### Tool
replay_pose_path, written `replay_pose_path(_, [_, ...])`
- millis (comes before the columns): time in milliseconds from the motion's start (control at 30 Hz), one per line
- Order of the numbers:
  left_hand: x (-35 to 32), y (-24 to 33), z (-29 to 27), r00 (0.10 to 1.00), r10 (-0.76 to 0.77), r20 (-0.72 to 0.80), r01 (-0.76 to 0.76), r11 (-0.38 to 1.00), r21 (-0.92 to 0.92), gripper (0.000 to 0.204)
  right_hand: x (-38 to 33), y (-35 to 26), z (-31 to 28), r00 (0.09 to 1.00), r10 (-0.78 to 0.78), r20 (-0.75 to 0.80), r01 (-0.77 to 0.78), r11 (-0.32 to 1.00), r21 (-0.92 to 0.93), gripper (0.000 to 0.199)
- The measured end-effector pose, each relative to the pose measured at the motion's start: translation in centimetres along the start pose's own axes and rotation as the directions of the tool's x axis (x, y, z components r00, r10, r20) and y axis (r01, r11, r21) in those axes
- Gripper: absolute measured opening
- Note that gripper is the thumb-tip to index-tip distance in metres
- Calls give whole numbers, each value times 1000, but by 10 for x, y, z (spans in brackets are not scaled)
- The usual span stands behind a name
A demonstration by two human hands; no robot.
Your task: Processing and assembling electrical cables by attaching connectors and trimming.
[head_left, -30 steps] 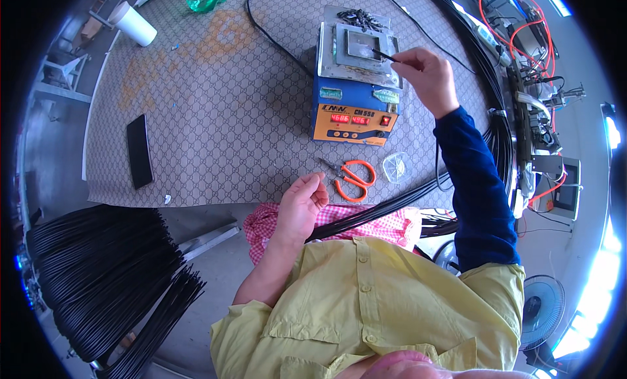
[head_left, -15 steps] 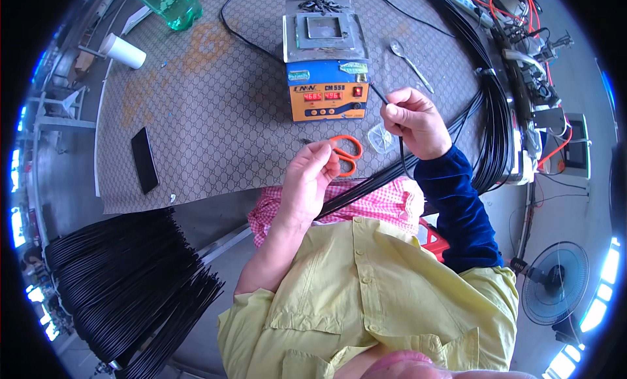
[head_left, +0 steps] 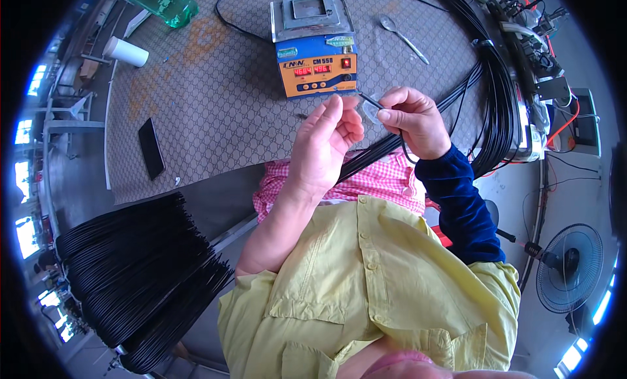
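My right hand (head_left: 410, 119) pinches the end of a thin black cable (head_left: 367, 100), whose tip points left. Just left of that tip is my left hand (head_left: 325, 146), raised with its fingers stretched upward and nothing clearly in its grip. Under both hands a bundle of black cables (head_left: 375, 153) crosses my lap and runs up to the right. A small clear round dish (head_left: 371, 111) lies on the table behind the cable tip. Right behind the hands stands a blue and orange box device (head_left: 317, 60) with a metal tray on top.
A thick loop of black cables (head_left: 499, 85) curves along the right of the patterned table (head_left: 215, 104). On the table lie a spoon (head_left: 405, 38), a black phone (head_left: 151, 148), a white cup (head_left: 127, 52) and a green bottle (head_left: 163, 2). More black cables (head_left: 137, 268) fan out lower left; a fan (head_left: 567, 269) stands lower right.
My right hand left the tray on top of the device and came back toward my body, now holding the cable end. My left hand rose from the table edge to meet it, covering the orange scissors.
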State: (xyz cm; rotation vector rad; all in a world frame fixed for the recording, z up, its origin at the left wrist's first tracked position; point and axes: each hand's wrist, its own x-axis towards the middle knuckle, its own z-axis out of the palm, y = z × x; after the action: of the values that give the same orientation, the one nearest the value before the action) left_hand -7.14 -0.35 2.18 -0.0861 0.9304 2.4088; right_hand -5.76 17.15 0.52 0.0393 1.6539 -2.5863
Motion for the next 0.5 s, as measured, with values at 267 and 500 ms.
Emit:
replay_pose_path(267, [2, -6, 0, 997, 49, 65, -47, 998, -47, 23, -4, -1, 5, 996, 94, -10, -93, 995, 44, 12])
replay_pose_path(500, [8, -15, -8, 988, 119, 96, -112, 991, -71, 16, -4, 1, 8, 985, 173, -2, -171, 978, 118, 11])
